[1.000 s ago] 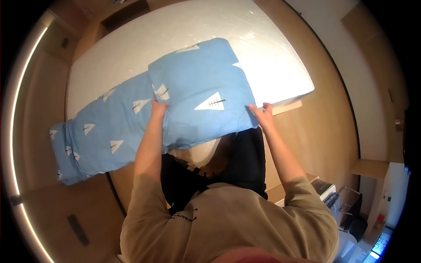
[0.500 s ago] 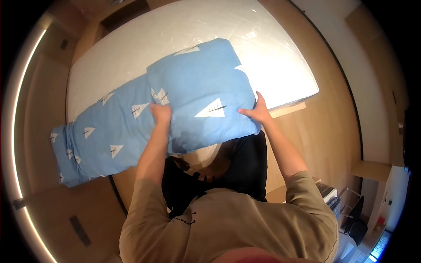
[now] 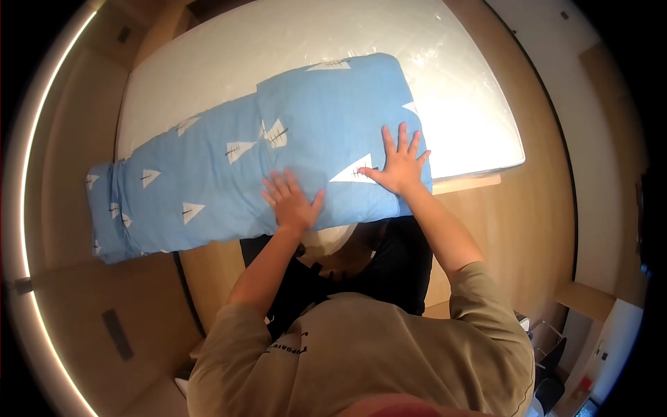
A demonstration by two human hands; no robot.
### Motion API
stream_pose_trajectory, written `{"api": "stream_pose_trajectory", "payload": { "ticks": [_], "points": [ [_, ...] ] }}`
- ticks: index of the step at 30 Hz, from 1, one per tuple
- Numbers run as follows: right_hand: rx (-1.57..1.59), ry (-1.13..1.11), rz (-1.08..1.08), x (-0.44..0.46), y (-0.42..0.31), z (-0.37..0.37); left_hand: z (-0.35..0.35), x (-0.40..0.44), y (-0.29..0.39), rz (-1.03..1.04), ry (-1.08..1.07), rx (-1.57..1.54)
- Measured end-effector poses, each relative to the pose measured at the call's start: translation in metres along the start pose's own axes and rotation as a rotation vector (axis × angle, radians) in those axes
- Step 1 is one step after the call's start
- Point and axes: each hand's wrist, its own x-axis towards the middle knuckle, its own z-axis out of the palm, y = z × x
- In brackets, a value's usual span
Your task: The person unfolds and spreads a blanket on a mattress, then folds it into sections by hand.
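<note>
A blue quilt (image 3: pixel 201 160) with white tree shapes lies folded in a long strip across the near side of a white mattress (image 3: pixel 458 97). Its right part is thicker, with a fold edge near the middle. My left hand (image 3: pixel 290 205) is over the near edge of this thicker part, fingers spread and slightly blurred. On the right end of the quilt, beside a white tree print, my right hand (image 3: pixel 399 167) rests palm down with its fingers spread wide.
A wooden bed frame (image 3: pixel 531 160) borders the mattress on the right. Along the left runs a wooden wall with a light strip (image 3: pixel 35 139). A black chair (image 3: pixel 549 389) stands at the lower right.
My left hand has moved right and nearer, and its fingers have opened. My right hand has moved left onto the quilt and flattened. The view has shifted, and the quilt's near edge looks straighter.
</note>
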Motion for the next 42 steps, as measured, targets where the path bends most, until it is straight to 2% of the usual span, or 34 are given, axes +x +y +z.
{"api": "stream_pose_trajectory", "payload": {
  "ticks": [4, 8, 13, 19, 25, 28, 31, 34, 37, 42],
  "points": [
    [-0.015, 0.006, -0.046, 0.003, -0.007, 0.005, 0.013, 0.004, -0.003, 0.297, 0.041, -0.097],
    [-0.032, 0.001, -0.064, -0.015, -0.007, 0.022, 0.015, -0.007, -0.014, 0.331, -0.012, -0.07],
    [-0.045, 0.011, -0.053, -0.016, 0.003, 0.036, -0.005, -0.03, 0.018, 0.343, -0.103, 0.027],
    [-0.018, 0.181, -0.348, -0.001, 0.035, 0.034, 0.017, 0.003, 0.001, 0.361, -0.086, 0.078],
    [0.014, 0.185, -0.331, 0.0, 0.039, 0.021, 0.007, -0.003, 0.025, 0.324, -0.007, 0.056],
    [-0.014, 0.233, -0.377, 0.026, 0.022, 0.011, -0.011, 0.02, 0.039, 0.167, -0.117, -0.038],
    [-0.003, 0.273, -0.428, 0.071, -0.007, 0.004, 0.004, 0.042, 0.034, 0.087, -0.077, -0.132],
    [0.004, 0.344, -0.407, 0.128, -0.02, 0.005, 0.037, 0.035, 0.018, 0.256, 0.243, -0.001],
    [-0.027, 0.385, -0.283, 0.174, -0.012, 0.027, 0.051, 0.03, 0.018, 0.108, 0.053, 0.011],
    [-0.018, 0.401, -0.201, 0.19, 0.0, 0.084, 0.073, 0.043, 0.014, 0.06, -0.029, -0.037]
  ]
}}
